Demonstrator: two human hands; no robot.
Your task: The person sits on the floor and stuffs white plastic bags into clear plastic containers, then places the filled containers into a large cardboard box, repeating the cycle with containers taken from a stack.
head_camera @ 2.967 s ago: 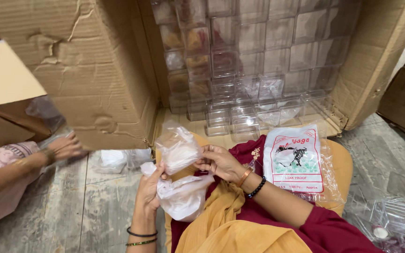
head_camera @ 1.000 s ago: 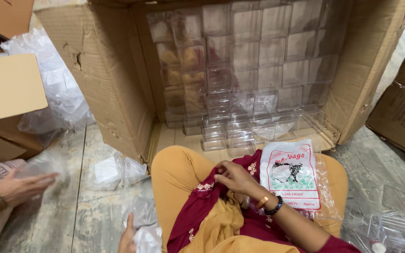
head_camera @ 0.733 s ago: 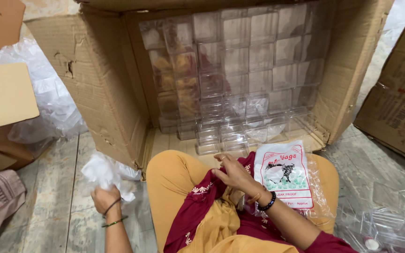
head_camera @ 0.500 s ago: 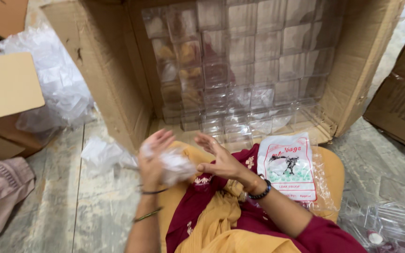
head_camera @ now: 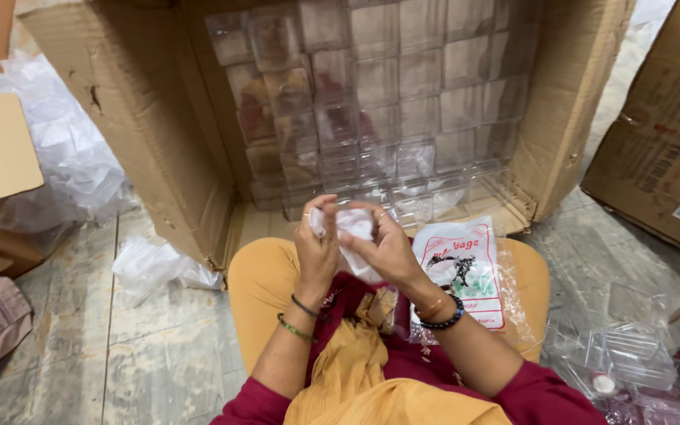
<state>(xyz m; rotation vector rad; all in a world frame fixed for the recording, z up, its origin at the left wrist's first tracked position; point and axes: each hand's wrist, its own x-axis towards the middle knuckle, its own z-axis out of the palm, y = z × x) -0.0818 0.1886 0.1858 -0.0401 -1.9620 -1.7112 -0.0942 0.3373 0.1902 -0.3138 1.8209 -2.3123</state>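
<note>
Left hand (head_camera: 317,250) and right hand (head_camera: 387,245) together above lap, fingers of both pinching small clear plastic bag (head_camera: 353,227) between them. Printed packet (head_camera: 463,271) on right thigh; open cardboard box (head_camera: 143,134) of clear containers ahead.

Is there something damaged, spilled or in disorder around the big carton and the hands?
Nothing looks spilled. The big carton lies on its side with a small tear in its left wall. Crumpled plastic wrap lies loose on the floor beside it. Both hands, left hand and right hand, hold a small white plastic bag.
</note>
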